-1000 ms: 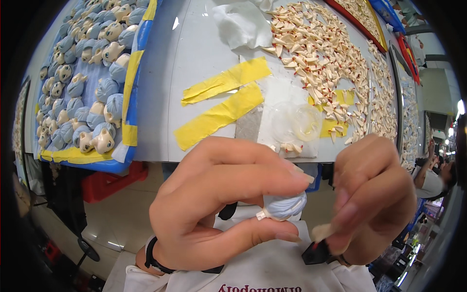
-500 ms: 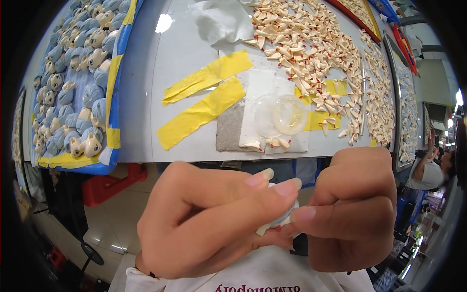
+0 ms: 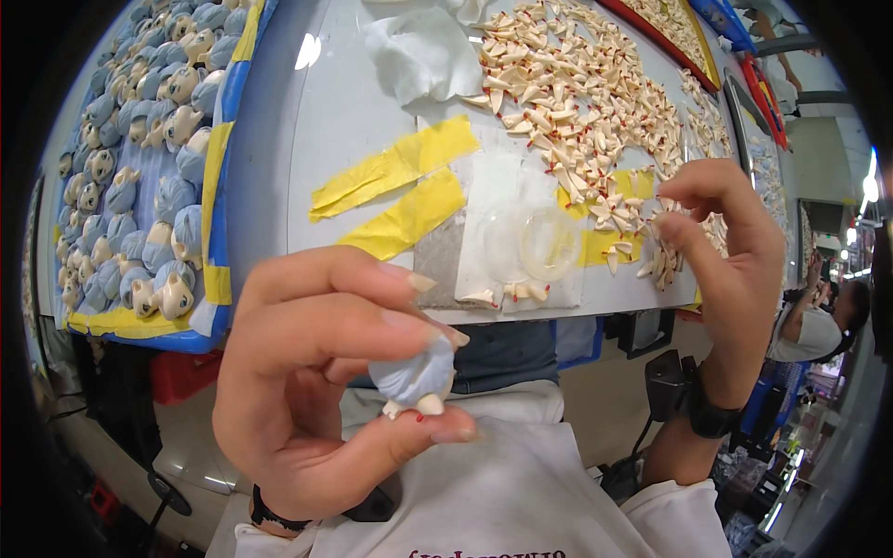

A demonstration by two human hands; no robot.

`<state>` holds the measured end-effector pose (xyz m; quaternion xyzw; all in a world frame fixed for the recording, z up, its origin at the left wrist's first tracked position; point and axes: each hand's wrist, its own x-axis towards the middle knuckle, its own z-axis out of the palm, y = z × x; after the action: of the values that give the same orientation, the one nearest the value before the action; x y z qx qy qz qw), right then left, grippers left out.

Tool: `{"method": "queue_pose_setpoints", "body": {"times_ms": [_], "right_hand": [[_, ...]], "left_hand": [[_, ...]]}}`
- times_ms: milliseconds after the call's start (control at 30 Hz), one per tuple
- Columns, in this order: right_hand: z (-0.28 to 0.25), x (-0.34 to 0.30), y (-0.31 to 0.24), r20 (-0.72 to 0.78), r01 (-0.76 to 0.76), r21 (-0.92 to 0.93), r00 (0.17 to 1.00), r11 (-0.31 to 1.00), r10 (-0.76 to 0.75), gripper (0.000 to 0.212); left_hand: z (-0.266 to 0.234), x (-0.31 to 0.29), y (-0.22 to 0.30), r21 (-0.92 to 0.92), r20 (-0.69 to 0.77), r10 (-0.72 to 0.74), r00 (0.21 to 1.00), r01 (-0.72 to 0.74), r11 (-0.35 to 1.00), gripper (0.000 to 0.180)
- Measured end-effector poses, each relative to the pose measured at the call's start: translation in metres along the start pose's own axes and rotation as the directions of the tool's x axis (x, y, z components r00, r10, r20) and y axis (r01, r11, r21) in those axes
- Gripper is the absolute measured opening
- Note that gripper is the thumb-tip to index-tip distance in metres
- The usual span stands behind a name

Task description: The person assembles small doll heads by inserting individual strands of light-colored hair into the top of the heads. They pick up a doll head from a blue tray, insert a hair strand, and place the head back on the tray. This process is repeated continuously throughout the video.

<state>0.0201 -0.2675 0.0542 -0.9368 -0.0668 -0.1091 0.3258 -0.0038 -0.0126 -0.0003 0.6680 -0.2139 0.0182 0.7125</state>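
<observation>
My left hand (image 3: pixel 321 372) is close to the camera and grips a small doll head (image 3: pixel 416 379) with pale blue hair between thumb and fingers. My right hand (image 3: pixel 730 270) is raised over the table's right part, thumb and forefinger pinched together at the edge of a heap of small cream pieces with red tips (image 3: pixel 577 102). Whether a piece sits in the pinch I cannot make out. A clear round dish (image 3: pixel 530 244) lies on a taped plastic sheet between the hands.
A blue tray (image 3: pixel 223 167) at the left holds several blue-haired doll heads. Yellow tape strips (image 3: pixel 400 191) and a white cloth (image 3: pixel 419 51) lie on the grey table (image 3: pixel 316 121). Another person (image 3: pixel 814 325) is at the right edge.
My right hand has left my left hand and gone up and right to the heap of cream pieces. The doll head stays in my left hand.
</observation>
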Motion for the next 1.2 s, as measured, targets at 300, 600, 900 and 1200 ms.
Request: {"method": "queue_pose_setpoints", "body": {"times_ms": [300, 600, 900, 1200], "right_hand": [[0.007, 0.007, 0.007, 0.185, 0.122, -0.275, 0.980, 0.954, -0.072, 0.014], [-0.001, -0.010, -0.002, -0.109, 0.021, 0.127, 0.994, 0.992, -0.007, 0.010], [0.019, -0.014, -0.028, -0.072, 0.041, 0.462, 0.997, 0.886, -0.009, 0.014], [0.041, -0.010, -0.035, -0.091, 0.284, 0.041, 0.956, 0.958, -0.279, 0.016]], "left_hand": [[0.007, 0.003, 0.000, -0.012, 0.041, -0.079, 0.996, 0.080, 0.997, 0.054], [0.012, 0.004, -0.003, -0.317, 0.047, -0.150, 0.988, 0.157, 0.935, 0.050], [0.010, 0.005, 0.002, -0.238, 0.156, -0.092, 0.983, 0.128, 0.963, 0.038], [-0.001, 0.010, -0.009, -0.236, 0.270, 0.177, 0.947, -0.113, 0.965, 0.038]]}}
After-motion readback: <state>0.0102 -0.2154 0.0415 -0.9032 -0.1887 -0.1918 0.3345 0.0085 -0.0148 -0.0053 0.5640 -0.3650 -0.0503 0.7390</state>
